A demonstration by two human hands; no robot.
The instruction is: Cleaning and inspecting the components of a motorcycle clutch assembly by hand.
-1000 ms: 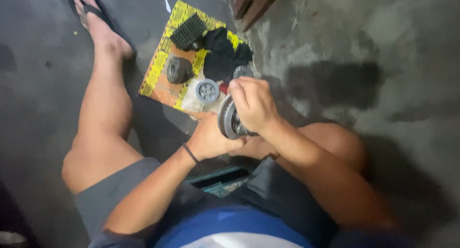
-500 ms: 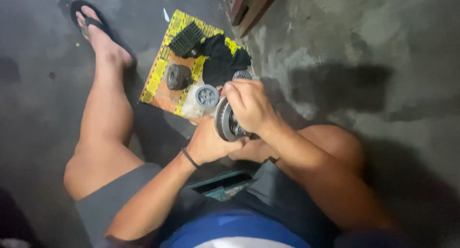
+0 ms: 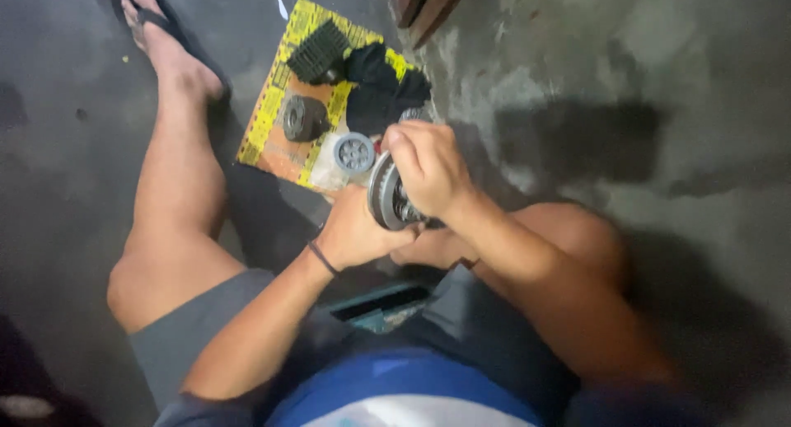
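Observation:
I hold a round grey metal disc assembly (image 3: 384,198) on edge between both hands, above my knees. My left hand (image 3: 356,231) grips it from below and behind. My right hand (image 3: 425,168) closes over its top and right side, hiding the hub. Just beyond it, a yellow and orange cardboard sheet (image 3: 272,114) lies on the floor with parts on it: a dark round drum (image 3: 303,118), a small grey hub with holes (image 3: 354,153), a black ribbed block (image 3: 317,51) and a black rag (image 3: 381,87).
I sit low on a grey concrete floor, my left leg stretched forward with a black sandal (image 3: 144,15) on the foot. A brown wooden piece (image 3: 422,0) stands at the top. A teal box edge (image 3: 381,307) shows between my legs.
The view has drifted slightly, so the parts sheet and hands sit a little lower right. Both hands keep their hold on the disc; the right hand has shifted slightly over its top.

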